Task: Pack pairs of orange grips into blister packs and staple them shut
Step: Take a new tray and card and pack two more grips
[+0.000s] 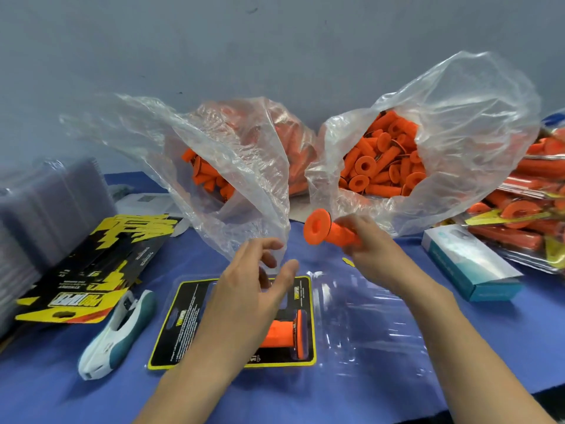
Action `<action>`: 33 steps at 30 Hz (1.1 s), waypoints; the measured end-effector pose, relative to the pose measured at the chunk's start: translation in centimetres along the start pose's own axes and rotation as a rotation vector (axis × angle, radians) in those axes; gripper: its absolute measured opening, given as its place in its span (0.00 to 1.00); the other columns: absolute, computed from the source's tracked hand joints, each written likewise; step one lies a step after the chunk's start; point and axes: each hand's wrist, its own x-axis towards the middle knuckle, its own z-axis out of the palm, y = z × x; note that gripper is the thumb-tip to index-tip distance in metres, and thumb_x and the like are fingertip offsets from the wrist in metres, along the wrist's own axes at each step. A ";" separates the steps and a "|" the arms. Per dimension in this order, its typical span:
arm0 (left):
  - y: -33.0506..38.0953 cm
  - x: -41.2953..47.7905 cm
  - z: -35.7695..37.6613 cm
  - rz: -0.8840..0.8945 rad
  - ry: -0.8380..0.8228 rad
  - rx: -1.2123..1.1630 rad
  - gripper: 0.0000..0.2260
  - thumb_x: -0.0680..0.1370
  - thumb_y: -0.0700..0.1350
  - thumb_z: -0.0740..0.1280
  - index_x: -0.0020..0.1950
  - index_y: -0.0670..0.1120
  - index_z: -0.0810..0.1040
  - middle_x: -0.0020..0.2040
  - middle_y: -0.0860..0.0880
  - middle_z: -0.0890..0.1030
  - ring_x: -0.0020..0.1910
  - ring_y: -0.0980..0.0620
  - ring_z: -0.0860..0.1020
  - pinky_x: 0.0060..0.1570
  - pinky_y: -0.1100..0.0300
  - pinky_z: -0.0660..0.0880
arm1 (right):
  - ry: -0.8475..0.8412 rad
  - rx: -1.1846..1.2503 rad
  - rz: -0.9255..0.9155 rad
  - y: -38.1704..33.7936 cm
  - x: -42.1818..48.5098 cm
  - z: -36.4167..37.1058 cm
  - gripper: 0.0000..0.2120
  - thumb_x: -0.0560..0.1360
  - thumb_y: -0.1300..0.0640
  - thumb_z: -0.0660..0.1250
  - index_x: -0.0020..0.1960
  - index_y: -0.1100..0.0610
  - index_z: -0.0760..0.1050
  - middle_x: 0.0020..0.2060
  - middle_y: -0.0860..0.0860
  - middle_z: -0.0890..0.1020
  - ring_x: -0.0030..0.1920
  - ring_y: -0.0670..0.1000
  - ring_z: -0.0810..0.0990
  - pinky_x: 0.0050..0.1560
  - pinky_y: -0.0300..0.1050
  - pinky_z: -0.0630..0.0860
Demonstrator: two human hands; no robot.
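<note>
the right hand [363, 240] is holding an orange grip [321, 229] by its shaft, fingers curled round it and flange end pointing left, in the air above the blue table [61, 393] just in front of the right bag [428, 142] of loose grips. the left hand [256, 276] is hovering over the open blister pack [180, 325], fingers loosely spread and holding nothing, while a second grip [284, 332] is lying in the pack's tray, partly hidden by the left forearm. a white and teal stapler [119, 328] is lying just left of the pack, and finished packs [526, 191] are lying piled at the far right.
</note>
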 end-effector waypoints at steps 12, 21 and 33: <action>1.3 -0.7 -0.7 0.401 0.218 0.290 0.11 0.79 0.58 0.62 0.60 0.57 0.73 0.46 0.55 0.69 0.36 0.54 0.73 0.28 0.55 0.74 | -0.009 0.355 -0.241 -4.8 -6.1 1.0 0.24 0.77 0.66 0.69 0.57 0.36 0.72 0.57 0.43 0.78 0.60 0.43 0.76 0.61 0.39 0.72; 1.0 -1.0 -0.2 0.587 0.272 0.310 0.05 0.81 0.48 0.67 0.54 0.49 0.77 0.44 0.54 0.70 0.37 0.56 0.72 0.30 0.62 0.70 | -0.121 0.530 -0.214 -4.4 -6.9 1.8 0.20 0.78 0.66 0.67 0.62 0.44 0.73 0.57 0.43 0.82 0.61 0.46 0.79 0.63 0.49 0.75; -1.2 2.0 -1.3 0.265 0.065 0.142 0.12 0.78 0.65 0.61 0.50 0.59 0.71 0.44 0.60 0.76 0.44 0.63 0.75 0.42 0.66 0.71 | -0.025 -0.063 -0.143 -2.7 -3.2 0.0 0.23 0.76 0.70 0.64 0.63 0.48 0.73 0.57 0.46 0.73 0.53 0.50 0.76 0.55 0.50 0.74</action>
